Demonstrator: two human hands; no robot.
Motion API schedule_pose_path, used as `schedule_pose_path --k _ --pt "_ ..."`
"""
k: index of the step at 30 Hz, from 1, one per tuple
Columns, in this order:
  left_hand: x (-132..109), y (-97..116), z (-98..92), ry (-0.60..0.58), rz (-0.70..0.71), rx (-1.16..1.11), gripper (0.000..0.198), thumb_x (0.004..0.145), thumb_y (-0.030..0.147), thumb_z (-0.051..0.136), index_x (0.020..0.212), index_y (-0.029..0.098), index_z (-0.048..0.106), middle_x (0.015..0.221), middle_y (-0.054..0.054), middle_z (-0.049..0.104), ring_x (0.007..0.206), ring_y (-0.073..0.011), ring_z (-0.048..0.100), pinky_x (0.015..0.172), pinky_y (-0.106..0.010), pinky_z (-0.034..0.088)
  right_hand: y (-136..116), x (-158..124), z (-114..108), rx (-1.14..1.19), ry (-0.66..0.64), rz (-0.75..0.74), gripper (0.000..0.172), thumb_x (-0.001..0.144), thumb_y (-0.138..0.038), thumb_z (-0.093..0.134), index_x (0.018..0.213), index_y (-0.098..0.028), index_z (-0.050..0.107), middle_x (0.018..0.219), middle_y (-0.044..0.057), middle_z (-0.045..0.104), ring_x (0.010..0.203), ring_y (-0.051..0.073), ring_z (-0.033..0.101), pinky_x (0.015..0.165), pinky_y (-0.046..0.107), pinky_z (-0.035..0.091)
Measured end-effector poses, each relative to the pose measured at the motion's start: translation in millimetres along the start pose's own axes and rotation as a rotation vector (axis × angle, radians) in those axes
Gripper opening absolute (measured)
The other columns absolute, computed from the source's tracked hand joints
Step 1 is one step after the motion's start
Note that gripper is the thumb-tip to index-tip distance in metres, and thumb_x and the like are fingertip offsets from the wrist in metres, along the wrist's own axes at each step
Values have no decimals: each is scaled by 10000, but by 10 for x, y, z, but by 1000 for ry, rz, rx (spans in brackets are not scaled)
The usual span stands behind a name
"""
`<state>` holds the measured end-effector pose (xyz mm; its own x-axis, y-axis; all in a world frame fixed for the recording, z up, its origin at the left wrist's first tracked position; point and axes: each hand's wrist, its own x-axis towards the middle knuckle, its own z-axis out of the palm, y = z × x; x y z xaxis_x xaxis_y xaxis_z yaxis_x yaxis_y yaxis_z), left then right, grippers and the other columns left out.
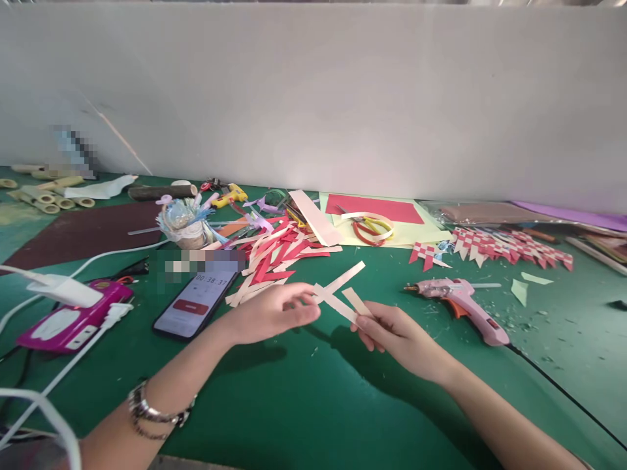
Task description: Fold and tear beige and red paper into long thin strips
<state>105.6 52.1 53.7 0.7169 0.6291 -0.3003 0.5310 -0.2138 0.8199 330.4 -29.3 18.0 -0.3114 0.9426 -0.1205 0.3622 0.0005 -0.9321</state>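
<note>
Above the green table (313, 418), I watch pale paper strips (337, 305): right hand (401, 336) pinches them, left hand (274, 310) has narrow fingers by their crossing, grip unclear. Probably overlapping step; next calls for careful aligning.

Widest opening: bare green table (313, 405) between left forearm (200, 369) and right forearm (494, 405), reaching in under both hands. Left hand (274, 313) and right hand (399, 336) raised over it; crossed paper strips (337, 304) span the gap between them, blocking a straight pass. Behind these, a green lane, bounded left by a heap of cut strips (272, 254), rear by paper sheets (382, 207). Right: pink glue gun (460, 301) lies beyond the right hand, some green between; black cord (563, 390) trails to lower right, possible snag. Left: tight. Phone (198, 297) just beside the forearm, then power strip (76, 323) and white cables (59, 385). Grey wall (313, 98) closes the back.
</note>
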Motion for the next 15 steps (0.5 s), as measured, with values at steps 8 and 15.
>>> schedule_pose_path --k 8,15 --pt "311 -28 520 -17 160 -477 346 812 438 522 976 147 611 888 -74 627 670 -128 558 614 -247 444 -9 0 78 157 -129 38 427 917 -482 290 851 -151 551 611 -28 440 517 76 380 478 209 302" --pt "285 -77 507 125 101 -472 369 781 395 587 1083 184 591 739 -8 619 614 -115 549 609 -232 437 28 30 62 183 -7 140 418 892 -532 312 802 -176 512 591 -56 334 493 72 290 448 205 267"
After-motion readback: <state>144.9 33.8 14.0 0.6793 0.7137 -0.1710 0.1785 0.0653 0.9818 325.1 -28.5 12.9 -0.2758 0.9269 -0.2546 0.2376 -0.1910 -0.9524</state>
